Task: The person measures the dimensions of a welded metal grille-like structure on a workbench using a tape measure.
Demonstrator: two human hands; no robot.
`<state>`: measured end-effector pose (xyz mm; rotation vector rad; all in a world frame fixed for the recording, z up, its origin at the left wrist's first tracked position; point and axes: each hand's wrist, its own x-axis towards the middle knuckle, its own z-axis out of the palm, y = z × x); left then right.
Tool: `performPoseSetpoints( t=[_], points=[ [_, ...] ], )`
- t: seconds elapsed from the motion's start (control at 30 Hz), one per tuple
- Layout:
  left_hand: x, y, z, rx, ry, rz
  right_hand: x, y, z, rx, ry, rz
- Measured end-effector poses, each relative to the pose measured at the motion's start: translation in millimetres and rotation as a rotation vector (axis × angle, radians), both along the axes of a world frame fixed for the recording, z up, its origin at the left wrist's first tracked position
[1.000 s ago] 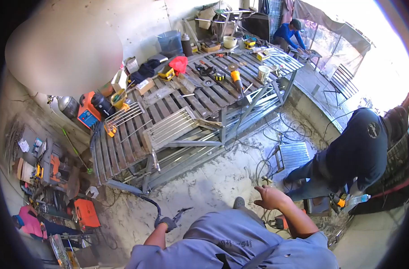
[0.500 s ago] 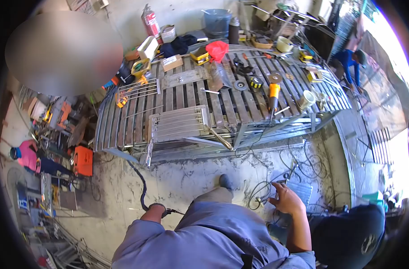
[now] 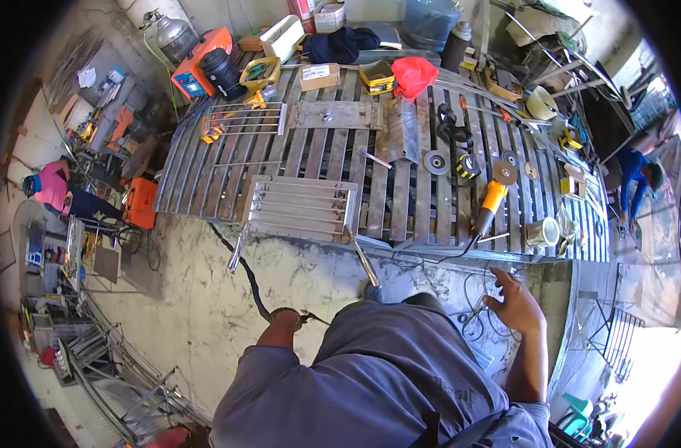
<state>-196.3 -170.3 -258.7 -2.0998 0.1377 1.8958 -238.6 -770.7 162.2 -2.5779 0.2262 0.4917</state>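
My left hand [image 3: 286, 319], low beside my body, is closed around a black welding torch [image 3: 304, 319] with a thin tip pointing right. A thick black cable [image 3: 252, 287] runs from it up to the table. My right hand [image 3: 517, 302] hovers by the table's front edge, fingers apart and holding nothing. Ahead, a small metal frame with rods [image 3: 299, 209] lies on the slatted table [image 3: 340, 160]. Locking pliers [image 3: 239, 248] grip its left front corner, and a second pair [image 3: 365, 260] sits at the right one.
A yellow angle grinder [image 3: 493, 200] lies on the right part of the table, near a tape measure [image 3: 468, 166] and a white cup [image 3: 543, 232]. An orange welding machine [image 3: 202, 63] stands at the back left. Cables [image 3: 475, 299] coil on the floor. Two people work farther off, left and right.
I have moved closer to the table, which looks larger now. The right hand has come up near its edge. A dark-clothed person at lower right has left view.
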Motion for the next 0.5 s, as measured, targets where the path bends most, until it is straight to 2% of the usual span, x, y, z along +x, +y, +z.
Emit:
performPoseSetpoints(
  t=[0.1,0.2,0.27,0.3,0.33,0.4,0.47,0.5],
  points=[
    [-6.5,-6.2,-8.5,0.006,-0.067,0.116,38.6,-41.1,-8.7,-0.061,0.058,0.064],
    [-9.6,-33.2,26.8,0.043,-0.126,0.183,88.9,-97.7,-25.6,-0.062,0.068,0.169],
    [-8.8,-59.8,67.0,0.055,-0.132,0.229,140.7,-129.6,-21.5,-0.138,0.202,0.144],
    [-15.7,-70.9,72.6,0.099,-0.156,0.262,168.2,-146.1,-22.0,-0.111,0.214,0.094],
    [-25.2,-80.4,77.0,0.147,-0.178,0.295,193.2,-180.4,-44.3,-0.178,0.122,0.165],
    [-38.0,-101.9,81.0,0.211,-0.142,0.352,252.7,-227.0,-61.2,-0.26,0.091,0.152],
    [-47.3,-124.3,88.7,0.263,-0.109,0.411,322.5,-242.3,-53.5,-0.297,0.228,0.047],
    [-53.3,-135.5,88.6,0.304,-0.123,0.444,351.5,-283.3,-86.1,-0.311,0.03,0.104]
  ],
)
